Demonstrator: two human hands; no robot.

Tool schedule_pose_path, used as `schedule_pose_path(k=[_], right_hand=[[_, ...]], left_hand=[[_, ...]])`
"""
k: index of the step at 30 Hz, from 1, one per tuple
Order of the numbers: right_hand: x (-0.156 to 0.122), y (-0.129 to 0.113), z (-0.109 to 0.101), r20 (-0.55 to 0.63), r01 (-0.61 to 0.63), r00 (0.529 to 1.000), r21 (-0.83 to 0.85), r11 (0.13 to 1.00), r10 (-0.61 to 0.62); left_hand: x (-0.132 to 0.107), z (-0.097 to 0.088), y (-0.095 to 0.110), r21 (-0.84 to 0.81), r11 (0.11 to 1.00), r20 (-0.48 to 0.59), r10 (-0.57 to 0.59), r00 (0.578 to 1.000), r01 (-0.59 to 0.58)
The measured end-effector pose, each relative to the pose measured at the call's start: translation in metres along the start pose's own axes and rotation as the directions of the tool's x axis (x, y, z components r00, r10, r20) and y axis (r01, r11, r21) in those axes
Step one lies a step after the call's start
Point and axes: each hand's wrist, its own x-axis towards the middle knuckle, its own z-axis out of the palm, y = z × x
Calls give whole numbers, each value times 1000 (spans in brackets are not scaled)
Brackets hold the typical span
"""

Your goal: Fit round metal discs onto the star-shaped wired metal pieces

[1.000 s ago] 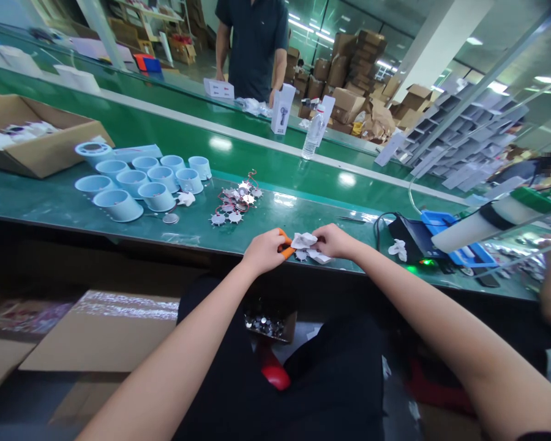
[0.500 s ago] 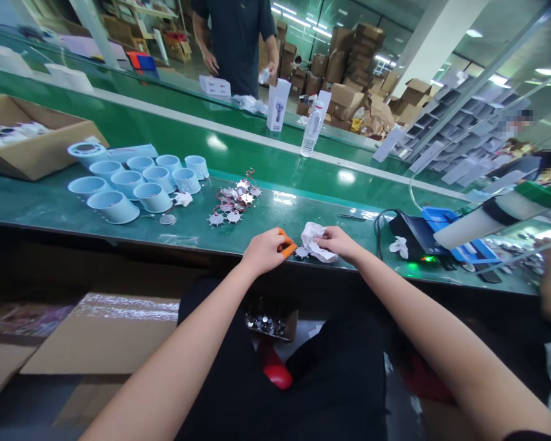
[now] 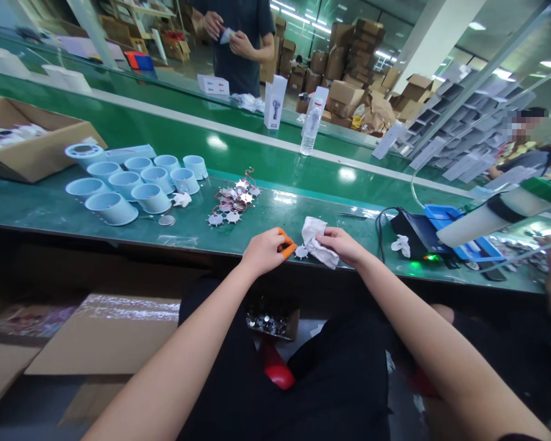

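Far left, a cardboard box [image 3: 27,147] sits on the green bench [image 3: 50,205], with a cluster of light blue cups [image 3: 133,184] just beside it. Next comes a little heap of star-shaped metal pieces [image 3: 232,205] tangled with red wire. At the near edge of the bench, the left hand [image 3: 264,251] is clenched around an orange-handled tool [image 3: 287,246], tip pointing right. One small star piece [image 3: 302,252] lies flat on the bench right at that tip, between the two hands. The right hand [image 3: 344,245] has its fingers pinched on a crumpled white rag [image 3: 316,240], which rests on the bench touching the star piece. Further right is a black box [image 3: 416,236] with a green light, well apart from the hands.
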Motion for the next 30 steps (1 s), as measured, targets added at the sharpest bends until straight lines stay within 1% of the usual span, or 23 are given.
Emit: schedule_pose_path(k=[2, 4, 6, 8, 10, 13, 15, 17, 19, 21, 23, 28, 30], right_hand=[[-5, -8, -4, 124, 49, 992, -148, 988, -31], [-10, -18, -8, 243, 114, 969, -266, 957, -48], [-15, -27, -9, 317, 169, 947, -353, 920, -52], [-18, -33, -9, 356, 221, 933, -450, 865, -53], [-20, -36, -8, 365, 292, 927, -548, 784, -90], [-22, -33, -4, 338, 370, 923, -641, 673, -186], [-21, -29, 0, 314, 386, 922, -686, 617, -227], [-20, -26, 4, 298, 391, 920, -753, 529, -255], [-19, -26, 7, 314, 411, 906, -809, 420, -283], [-19, -29, 8, 352, 441, 889, -829, 344, -292], [-20, -33, 10, 382, 460, 881, -830, 316, -278], [-20, -39, 13, 373, 418, 906, -865, 277, -201], [-20, -39, 14, 373, 412, 909, -875, 256, -187]], left_hand=[[0, 0, 0, 7, 1000, 2, 4, 1000, -4], [0, 1, -1, 17, 1000, 5, 8, 1000, -8], [0, 0, -1, 27, 1000, 4, 2, 1000, -2], [0, 0, 0, 30, 999, 4, -12, 1000, 12], [0, -1, 0, 27, 1000, 13, -17, 1000, 17], [0, -1, 1, 27, 1000, 26, -13, 1000, 12], [0, -1, 0, 32, 999, 21, -13, 1000, 12], [0, 0, 0, 35, 999, 14, -15, 1000, 14], [0, 0, 0, 34, 999, 10, -17, 1000, 16], [0, 0, 1, 30, 999, 13, -16, 1000, 15], [0, -1, 1, 28, 1000, 15, -15, 1000, 14], [0, -1, 2, 36, 999, 13, -10, 1000, 9], [0, -1, 2, 42, 999, 11, -9, 1000, 8]])
